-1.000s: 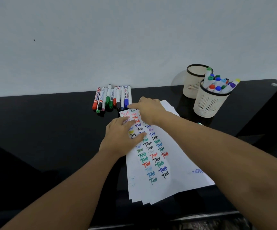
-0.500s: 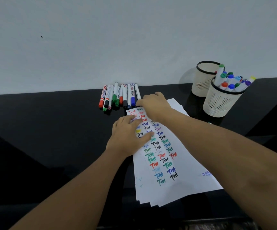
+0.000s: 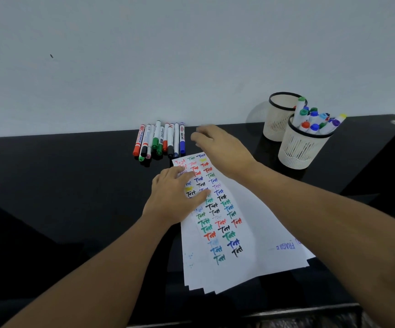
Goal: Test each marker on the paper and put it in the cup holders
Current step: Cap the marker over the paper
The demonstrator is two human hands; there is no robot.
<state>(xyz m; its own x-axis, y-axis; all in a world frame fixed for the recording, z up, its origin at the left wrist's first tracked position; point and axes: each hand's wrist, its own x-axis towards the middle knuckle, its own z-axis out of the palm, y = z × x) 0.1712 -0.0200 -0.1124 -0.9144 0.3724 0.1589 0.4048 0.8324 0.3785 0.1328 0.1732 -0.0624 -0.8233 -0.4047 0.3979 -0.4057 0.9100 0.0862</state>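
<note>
The right hand (image 3: 217, 147) is blurred at its fingertips; grip unclear.

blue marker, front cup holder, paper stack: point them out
blue marker (image 3: 182, 145), head view, on its blue cap
front cup holder (image 3: 298, 150), head view, on its slatted wall
paper stack (image 3: 258, 233), head view, on a bare white part

glossy black table (image 3: 73, 185), matt white paper (image 3: 258, 228)

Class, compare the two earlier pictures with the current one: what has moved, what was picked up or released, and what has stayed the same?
The right hand has lifted off the paper and moved up toward the row of markers, blurred and holding nothing. The left hand still presses the paper flat. Both cup holders remain unchanged.
</note>
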